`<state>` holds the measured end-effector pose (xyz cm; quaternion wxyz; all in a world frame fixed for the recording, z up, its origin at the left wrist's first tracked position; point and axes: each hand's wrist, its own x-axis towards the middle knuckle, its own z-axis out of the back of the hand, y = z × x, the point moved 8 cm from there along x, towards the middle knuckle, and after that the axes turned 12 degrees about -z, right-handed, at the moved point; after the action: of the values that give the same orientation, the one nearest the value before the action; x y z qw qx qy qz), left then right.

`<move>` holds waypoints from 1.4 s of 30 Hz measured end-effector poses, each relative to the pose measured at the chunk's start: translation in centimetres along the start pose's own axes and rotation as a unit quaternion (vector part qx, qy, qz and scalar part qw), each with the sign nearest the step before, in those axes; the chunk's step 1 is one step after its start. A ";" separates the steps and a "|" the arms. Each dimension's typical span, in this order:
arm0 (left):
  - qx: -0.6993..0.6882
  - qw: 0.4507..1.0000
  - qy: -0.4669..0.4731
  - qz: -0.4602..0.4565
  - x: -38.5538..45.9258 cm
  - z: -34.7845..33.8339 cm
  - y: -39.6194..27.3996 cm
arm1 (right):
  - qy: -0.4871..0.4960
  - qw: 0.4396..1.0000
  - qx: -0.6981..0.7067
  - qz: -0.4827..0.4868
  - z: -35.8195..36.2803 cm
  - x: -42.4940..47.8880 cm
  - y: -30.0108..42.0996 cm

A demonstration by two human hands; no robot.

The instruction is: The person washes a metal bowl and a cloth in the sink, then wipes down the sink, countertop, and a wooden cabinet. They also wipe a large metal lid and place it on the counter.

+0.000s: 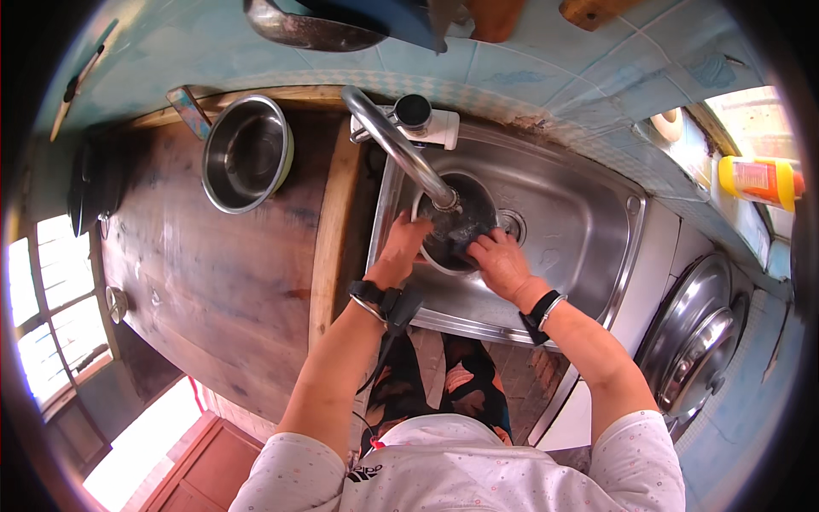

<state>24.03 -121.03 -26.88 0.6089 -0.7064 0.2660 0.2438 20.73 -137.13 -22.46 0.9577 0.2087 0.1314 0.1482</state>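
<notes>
A round metal bowl point(420, 246) sits in the left part of a stainless steel sink point(555, 192), under the mouth of a curved chrome faucet point(406, 153). Its dark inside holds some water with a disturbed, foamy-looking surface. My left hand point(400, 246) grips the bowl's left rim, thumb over the inside. At the right rim is my right hand point(502, 262), thumb inside and fingers along the outer edge. Whether anything small lies under those fingers is hidden. The sink drain point(512, 225) shows just right of the bowl.
A second steel bowl point(246, 153) stands on the wooden countertop point(224, 275) at left. Large metal lids point(694, 339) lean at the far right. A white device with a black knob point(413, 114) sits behind the sink. An orange-and-yellow container point(758, 182) stands on the window ledge.
</notes>
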 end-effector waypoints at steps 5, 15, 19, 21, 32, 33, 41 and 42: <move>-0.092 0.994 -0.053 0.040 -1.0 -0.6 4.0 | -0.021 0.984 0.165 -0.066 0.5 0.9 4.0; 0.319 0.883 0.066 -0.339 -0.4 0.2 2.3 | 0.001 0.984 0.180 -0.014 -0.1 -1.8 4.1; 0.037 0.999 0.007 -0.001 -0.1 -0.2 3.2 | 0.009 0.998 0.056 0.018 -0.4 -2.7 -1.3; 0.075 0.996 0.028 0.032 -0.9 -0.7 2.6 | -0.022 0.991 0.121 -0.047 1.1 -2.3 -4.8; 0.053 0.995 0.083 0.032 -2.6 -3.8 2.3 | -0.159 0.984 0.067 0.031 5.6 3.4 2.3; 0.072 0.994 0.083 0.026 -2.8 -3.7 2.2 | -0.163 0.984 0.011 0.075 5.1 4.2 3.5; 0.058 0.991 0.090 -0.078 -2.8 -3.3 1.2 | -0.034 0.990 0.109 -0.077 1.8 7.9 -4.0; 0.050 0.988 0.089 -0.117 -2.5 -3.0 1.1 | -0.037 0.979 0.151 -0.135 1.9 7.2 -5.8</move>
<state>21.54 -123.97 -25.59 0.6415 -0.7203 0.2470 0.0934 29.30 -140.37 -24.72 0.9307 0.3362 0.1437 -0.0117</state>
